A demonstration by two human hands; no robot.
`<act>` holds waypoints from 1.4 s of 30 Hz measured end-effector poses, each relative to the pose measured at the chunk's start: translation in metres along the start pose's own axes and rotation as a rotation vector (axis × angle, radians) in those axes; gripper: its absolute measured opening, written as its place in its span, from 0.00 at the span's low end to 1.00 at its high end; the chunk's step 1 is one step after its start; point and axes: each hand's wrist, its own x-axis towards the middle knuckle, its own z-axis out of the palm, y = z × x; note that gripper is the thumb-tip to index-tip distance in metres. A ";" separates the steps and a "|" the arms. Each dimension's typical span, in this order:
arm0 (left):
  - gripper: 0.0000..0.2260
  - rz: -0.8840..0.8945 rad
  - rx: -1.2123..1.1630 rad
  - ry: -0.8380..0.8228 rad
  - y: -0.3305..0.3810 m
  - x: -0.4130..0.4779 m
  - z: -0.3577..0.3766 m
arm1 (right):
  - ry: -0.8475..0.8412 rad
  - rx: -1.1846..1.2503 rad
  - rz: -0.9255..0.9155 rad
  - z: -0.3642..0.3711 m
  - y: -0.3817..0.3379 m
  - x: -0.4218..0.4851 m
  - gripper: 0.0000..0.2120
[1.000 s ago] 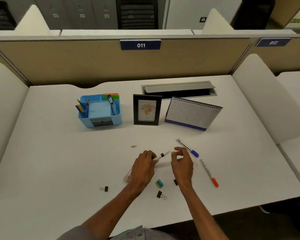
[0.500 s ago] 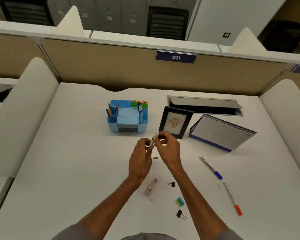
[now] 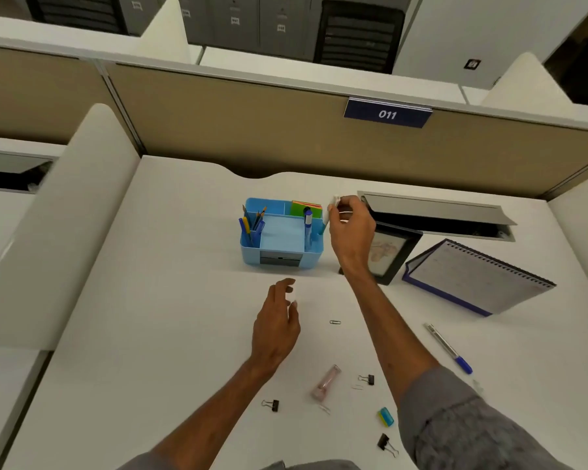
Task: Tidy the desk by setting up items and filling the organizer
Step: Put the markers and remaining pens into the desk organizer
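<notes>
Pinches a white marker (image 3: 335, 200) near its top end with right hand (image 3: 350, 228), fingers curled round it. Holds it nearly upright over the right-hand slot of the blue organizer (image 3: 252, 252), low end at or just inside the slot rim; cannot tell which. Aims at the same slot as a blue-capped marker (image 3: 308, 222) standing there. Hovers left hand (image 3: 275, 320) above the desk (image 3: 150, 334), on the near side of the organizer, fingers loose and spread, holding nothing.

Handling, as judged: light, stiff, smooth plastic barrel, not fragile, prone to slip in a slack pinch. Best taken by the upper third, as here, so the low end goes in first; needs little force. Risks bumping the blue-capped marker or nudging the light organizer.

Outward: sticky notes (image 3: 306, 206) in the back compartment, pens and pencils (image 3: 250, 225) in the left slot. Photo frame (image 3: 391, 256) just right of the organizer, partly behind the right wrist; desk calendar (image 3: 479, 279) beside that. Loose on the near desk: paper clip (image 3: 335, 322), blue pen (image 3: 448, 347), pink oblong item (image 3: 326, 381), binder clips (image 3: 367, 379), small blue-and-yellow block (image 3: 386, 416). Plenty left to file.
</notes>
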 end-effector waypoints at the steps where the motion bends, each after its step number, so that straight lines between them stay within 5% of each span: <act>1: 0.19 -0.006 -0.001 -0.007 -0.003 -0.001 -0.001 | -0.014 -0.027 0.010 0.007 0.003 0.004 0.07; 11: 0.17 -0.045 0.002 -0.073 -0.023 -0.005 -0.012 | -0.134 -0.212 0.082 0.039 0.023 0.005 0.10; 23: 0.18 -0.023 0.057 -0.126 -0.022 -0.013 0.003 | -0.110 -0.102 0.090 0.025 0.028 -0.029 0.17; 33: 0.15 0.107 0.115 -0.242 0.024 -0.026 0.060 | -0.051 -0.111 0.241 -0.071 0.081 -0.116 0.11; 42: 0.12 0.406 0.339 -0.436 0.108 -0.038 0.160 | 0.051 -0.204 0.424 -0.207 0.163 -0.180 0.10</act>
